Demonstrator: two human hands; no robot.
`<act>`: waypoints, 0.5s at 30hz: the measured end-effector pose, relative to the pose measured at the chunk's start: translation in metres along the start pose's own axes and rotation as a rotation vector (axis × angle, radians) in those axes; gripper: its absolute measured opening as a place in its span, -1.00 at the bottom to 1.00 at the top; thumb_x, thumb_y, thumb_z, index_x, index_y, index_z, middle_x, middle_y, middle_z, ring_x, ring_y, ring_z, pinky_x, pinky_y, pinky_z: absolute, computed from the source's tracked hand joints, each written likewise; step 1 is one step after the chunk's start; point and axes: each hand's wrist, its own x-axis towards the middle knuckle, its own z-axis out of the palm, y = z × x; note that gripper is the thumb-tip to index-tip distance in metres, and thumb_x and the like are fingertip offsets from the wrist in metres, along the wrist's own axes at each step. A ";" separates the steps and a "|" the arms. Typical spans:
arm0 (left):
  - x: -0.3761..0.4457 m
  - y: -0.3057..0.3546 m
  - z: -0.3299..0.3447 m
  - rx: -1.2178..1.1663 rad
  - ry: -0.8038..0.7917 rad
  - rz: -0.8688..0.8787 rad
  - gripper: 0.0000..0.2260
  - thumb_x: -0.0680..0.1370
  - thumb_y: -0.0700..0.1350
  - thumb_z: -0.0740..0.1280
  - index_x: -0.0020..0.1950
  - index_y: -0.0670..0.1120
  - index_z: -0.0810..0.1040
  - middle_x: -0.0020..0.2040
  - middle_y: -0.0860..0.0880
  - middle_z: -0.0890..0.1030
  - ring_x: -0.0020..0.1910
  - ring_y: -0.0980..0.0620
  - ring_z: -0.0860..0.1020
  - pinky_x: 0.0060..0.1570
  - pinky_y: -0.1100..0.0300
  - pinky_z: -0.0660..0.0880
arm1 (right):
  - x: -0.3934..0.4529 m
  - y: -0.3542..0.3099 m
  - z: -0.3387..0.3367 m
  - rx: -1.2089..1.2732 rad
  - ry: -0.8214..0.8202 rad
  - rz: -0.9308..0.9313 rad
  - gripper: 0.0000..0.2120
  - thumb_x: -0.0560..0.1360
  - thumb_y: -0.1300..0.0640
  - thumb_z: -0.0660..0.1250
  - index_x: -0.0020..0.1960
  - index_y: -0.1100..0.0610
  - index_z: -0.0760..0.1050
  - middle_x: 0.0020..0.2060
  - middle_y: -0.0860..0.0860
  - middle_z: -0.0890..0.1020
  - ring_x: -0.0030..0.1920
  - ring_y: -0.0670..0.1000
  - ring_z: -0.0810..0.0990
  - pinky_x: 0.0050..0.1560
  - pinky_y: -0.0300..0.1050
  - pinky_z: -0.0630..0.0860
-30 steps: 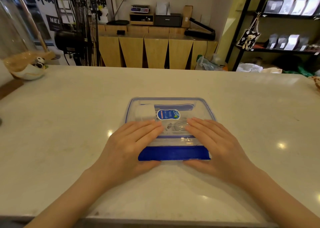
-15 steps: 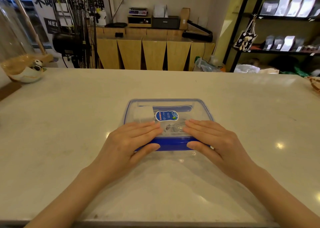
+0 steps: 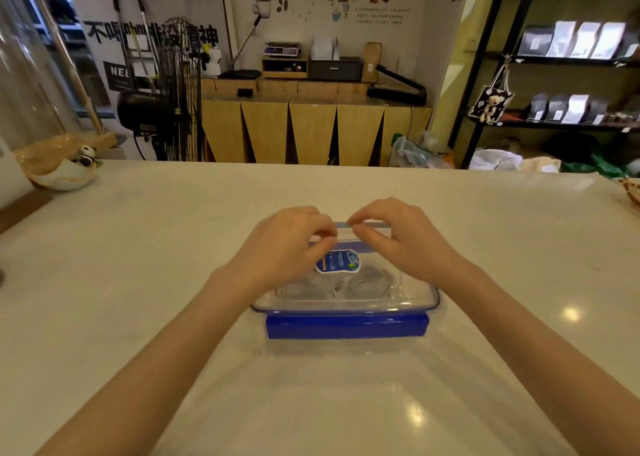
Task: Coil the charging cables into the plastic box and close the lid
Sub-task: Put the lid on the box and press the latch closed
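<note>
A clear plastic box (image 3: 412,296) with a transparent lid and a blue oval sticker (image 3: 337,262) sits on the pale counter in front of me. Coiled grey cables (image 3: 367,282) show through the lid. The near blue clasp (image 3: 346,327) is folded down against the front wall. My left hand (image 3: 289,244) and my right hand (image 3: 398,237) reach over the lid to the box's far edge. Their curled fingertips pinch the far blue clasp (image 3: 370,226), which they partly hide.
A white bowl with a panda figure (image 3: 67,170) stands at the counter's (image 3: 138,282) far left. A woven basket edge (image 3: 632,192) shows at the far right. Behind the counter are a fan, wooden cabinets and black shelves.
Both hands left the near blue clasp, now folded down, and moved across the lid to the far edge, where they grip the far clasp. The head camera tilted.
</note>
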 end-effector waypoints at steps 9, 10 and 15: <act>0.029 -0.053 0.016 -0.351 -0.267 -0.478 -0.53 0.41 0.21 0.29 0.21 -0.03 0.49 0.19 -0.05 0.55 0.11 -0.02 0.50 0.01 0.14 0.44 | 0.037 0.036 0.010 0.097 -0.374 0.279 -0.59 0.54 -0.11 0.08 0.14 0.14 0.50 0.05 0.06 0.57 0.02 0.04 0.49 0.03 -0.12 0.37; 0.030 -0.054 0.017 -0.399 -0.306 -0.526 -0.55 0.41 0.22 0.28 0.16 -0.03 0.51 0.14 -0.06 0.57 0.05 -0.04 0.54 -0.02 0.13 0.48 | 0.038 0.036 0.010 0.096 -0.396 0.301 -0.57 0.54 -0.13 0.06 0.15 0.13 0.50 0.02 0.05 0.55 0.02 0.05 0.48 0.03 -0.12 0.36; 0.034 -0.058 0.018 -0.542 -0.349 -0.613 -0.66 0.40 0.20 0.32 -0.07 -0.05 0.59 -0.11 -0.04 0.63 -0.14 -0.05 0.61 -0.19 0.17 0.53 | 0.040 0.036 0.011 0.130 -0.440 0.369 -0.49 0.51 -0.20 0.05 0.06 0.16 0.58 -0.08 0.11 0.62 -0.10 0.09 0.54 -0.06 -0.10 0.43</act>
